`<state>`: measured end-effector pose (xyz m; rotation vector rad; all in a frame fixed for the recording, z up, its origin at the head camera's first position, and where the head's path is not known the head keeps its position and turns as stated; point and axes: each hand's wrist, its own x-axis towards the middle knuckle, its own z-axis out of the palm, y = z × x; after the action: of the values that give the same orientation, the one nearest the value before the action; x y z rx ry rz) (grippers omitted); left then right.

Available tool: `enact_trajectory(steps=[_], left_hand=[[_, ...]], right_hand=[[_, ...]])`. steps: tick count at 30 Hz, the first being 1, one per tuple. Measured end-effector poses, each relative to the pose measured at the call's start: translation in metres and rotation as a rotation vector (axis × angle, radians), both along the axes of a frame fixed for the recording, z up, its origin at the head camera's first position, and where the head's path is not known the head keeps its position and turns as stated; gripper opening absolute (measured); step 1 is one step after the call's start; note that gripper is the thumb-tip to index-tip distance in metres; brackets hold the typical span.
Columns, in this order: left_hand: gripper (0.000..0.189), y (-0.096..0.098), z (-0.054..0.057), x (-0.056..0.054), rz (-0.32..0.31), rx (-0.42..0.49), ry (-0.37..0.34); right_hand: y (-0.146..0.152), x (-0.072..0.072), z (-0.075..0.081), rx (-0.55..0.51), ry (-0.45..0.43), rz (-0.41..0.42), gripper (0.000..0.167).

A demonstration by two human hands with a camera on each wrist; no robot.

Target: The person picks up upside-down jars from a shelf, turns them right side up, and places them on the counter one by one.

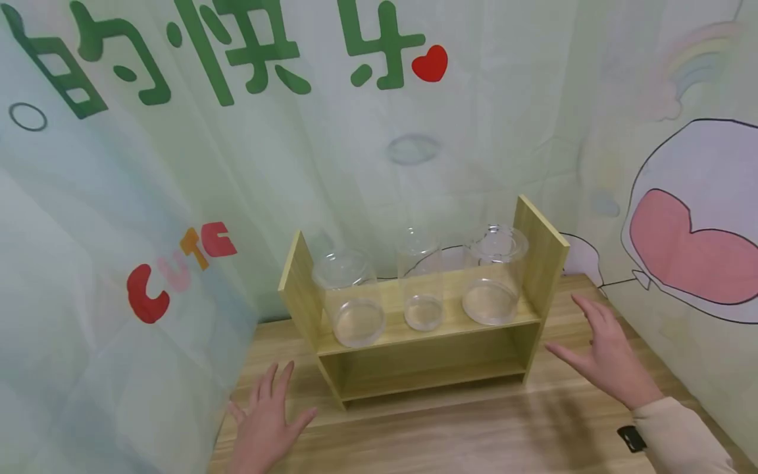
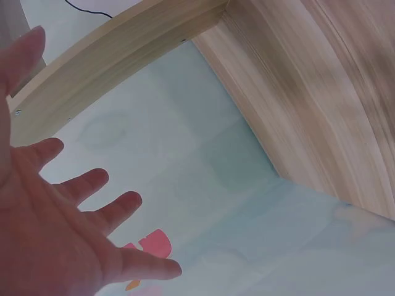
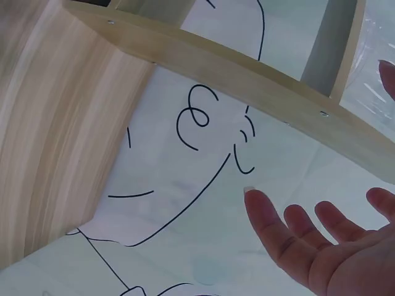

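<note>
A small two-tier wooden shelf (image 1: pixel 423 339) stands on the wood-grain table. On its upper board are three clear lidded containers: a wide one (image 1: pixel 358 322) at left, a narrow one (image 1: pixel 423 311) in the middle and another wide one (image 1: pixel 490 301) at right. My left hand (image 1: pixel 264 421) is spread in front of the shelf's left side, touching nothing. Beyond the right side panel, my right hand (image 1: pixel 610 355) has its thumb and fingers apart, holding nothing. Both wrist views show loosely extended fingers beside the shelf's side panels (image 2: pixel 123 55).
A printed cloth backdrop (image 1: pixel 355 164) with green characters and a red heart hangs behind the table (image 1: pixel 426 438). More printed cloth closes off the left and right sides. A dark item (image 1: pixel 631 438) sits at the right sleeve's cuff.
</note>
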<state>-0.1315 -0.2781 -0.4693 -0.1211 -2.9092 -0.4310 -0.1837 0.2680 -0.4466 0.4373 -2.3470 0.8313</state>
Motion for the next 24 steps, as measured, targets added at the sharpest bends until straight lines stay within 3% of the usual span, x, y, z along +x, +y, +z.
enact_trajectory(steps=[4,10,17,20,24], left_hand=[[0.091,0.0,0.0,-0.001,-0.006,0.005,0.005],[0.091,0.002,-0.002,-0.005,-0.017,0.043,0.023],[0.085,0.007,-0.002,-0.009,-0.057,0.139,0.138],[0.082,0.011,0.002,-0.011,-0.063,0.157,0.185],[0.079,0.018,0.006,-0.014,-0.047,0.183,0.241]], right_hand=[[-0.005,0.0,0.007,-0.003,0.043,-0.001,0.097],[-0.014,0.003,0.02,-0.087,0.09,0.006,0.098],[-0.032,0.011,0.038,-0.156,0.15,0.003,0.097],[-0.039,0.013,0.043,-0.193,0.201,0.038,0.08],[-0.047,0.011,0.046,-0.231,0.257,0.106,0.073]])
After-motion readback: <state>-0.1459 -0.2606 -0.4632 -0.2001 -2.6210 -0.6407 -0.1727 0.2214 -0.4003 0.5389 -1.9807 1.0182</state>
